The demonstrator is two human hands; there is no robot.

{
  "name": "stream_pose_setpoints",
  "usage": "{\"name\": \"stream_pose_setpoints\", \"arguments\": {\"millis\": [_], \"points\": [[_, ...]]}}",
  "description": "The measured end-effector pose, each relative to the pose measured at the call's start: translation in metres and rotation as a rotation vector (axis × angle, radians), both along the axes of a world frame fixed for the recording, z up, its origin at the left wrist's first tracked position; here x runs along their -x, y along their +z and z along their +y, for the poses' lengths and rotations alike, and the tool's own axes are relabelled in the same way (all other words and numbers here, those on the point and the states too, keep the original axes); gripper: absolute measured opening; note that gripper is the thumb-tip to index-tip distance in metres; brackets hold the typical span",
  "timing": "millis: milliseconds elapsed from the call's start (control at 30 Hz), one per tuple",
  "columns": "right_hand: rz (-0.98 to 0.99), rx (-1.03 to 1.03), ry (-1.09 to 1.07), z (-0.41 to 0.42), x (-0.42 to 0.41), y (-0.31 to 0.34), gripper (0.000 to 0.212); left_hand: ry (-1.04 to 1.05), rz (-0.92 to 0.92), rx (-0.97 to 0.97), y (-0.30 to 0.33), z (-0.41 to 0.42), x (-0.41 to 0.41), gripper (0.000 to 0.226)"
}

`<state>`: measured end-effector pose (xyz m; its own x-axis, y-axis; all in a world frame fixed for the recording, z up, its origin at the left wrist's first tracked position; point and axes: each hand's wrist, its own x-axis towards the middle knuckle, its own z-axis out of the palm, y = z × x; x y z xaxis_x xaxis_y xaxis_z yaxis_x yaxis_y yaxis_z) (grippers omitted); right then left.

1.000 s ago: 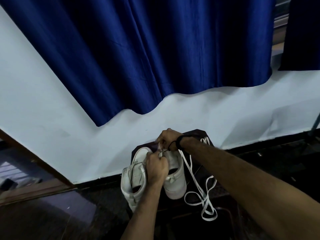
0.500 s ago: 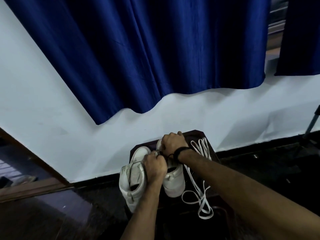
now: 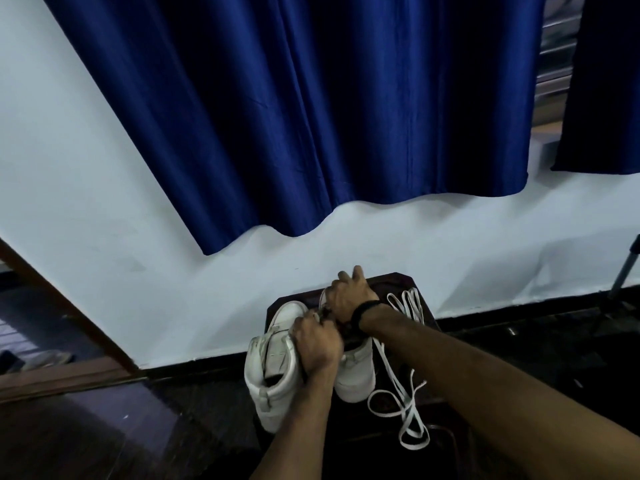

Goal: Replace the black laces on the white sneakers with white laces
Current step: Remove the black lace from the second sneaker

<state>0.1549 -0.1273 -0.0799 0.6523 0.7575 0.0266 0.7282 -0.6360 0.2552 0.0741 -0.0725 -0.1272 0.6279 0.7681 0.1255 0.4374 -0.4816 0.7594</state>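
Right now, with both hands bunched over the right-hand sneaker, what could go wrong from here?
1. The loose white flat laces trail beside the right forearm toward the near edge of the small dark wooden stool; a sweep of the arm might drag them off.
2. The left white leather sneaker seems to overhang the stool's near edge and could tip if nudged by the left hand.
3. The right hand hides the eyelets, so a skipped one could go unnoticed.

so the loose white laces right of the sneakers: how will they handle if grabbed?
The white laces lie in slack, crossing loops, so probably floppy and light. Likely to trail and snag when lifted. They look flat, so rolling seems unlikely.
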Motion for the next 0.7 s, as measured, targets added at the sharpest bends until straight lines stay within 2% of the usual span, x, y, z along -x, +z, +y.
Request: {"name": "stream_pose_setpoints", "arguments": {"millis": [67,167,267,367,433,500,567,633,700], "points": [[0.096,-0.019,-0.034,-0.007,-0.003,0.015,0.038,0.026,0.008,-0.017,0.002,-0.001,0.000,0.031],[0.321,-0.175,-0.013,-0.025,-0.012,0.039,0.020,0.058,0.010,-0.040,0.004,-0.004,0.001,0.029],[0.669,-0.472,0.029,-0.044,-0.023,0.056,0.013,0.088,0.001,-0.040,0.002,-0.006,0.001,0.035],[1.020,-0.904,0.195,-0.053,-0.015,0.081,0.017,0.096,0.013,-0.065,0.001,-0.009,0.001,0.039],[1.135,-1.149,0.320,-0.058,-0.004,0.104,0.019,0.094,0.030,-0.068,0.003,-0.011,0.002,0.042],[1.132,-1.279,0.399,-0.061,0.006,0.126,0.018,0.097,0.031,-0.100,0.005,-0.014,0.003,0.046],[1.053,-1.248,0.381,-0.060,0.011,0.134,0.016,0.088,-0.032,-0.197,0.008,-0.014,0.005,0.052],[0.980,-1.067,0.303,-0.058,0.011,0.124,0.014,0.044,-0.182,-0.274,0.017,-0.014,0.011,0.063],[0.945,-0.905,0.208,-0.058,0.007,0.105,0.014,-0.046,-0.382,-0.225,0.033,-0.017,0.016,0.072]]}}
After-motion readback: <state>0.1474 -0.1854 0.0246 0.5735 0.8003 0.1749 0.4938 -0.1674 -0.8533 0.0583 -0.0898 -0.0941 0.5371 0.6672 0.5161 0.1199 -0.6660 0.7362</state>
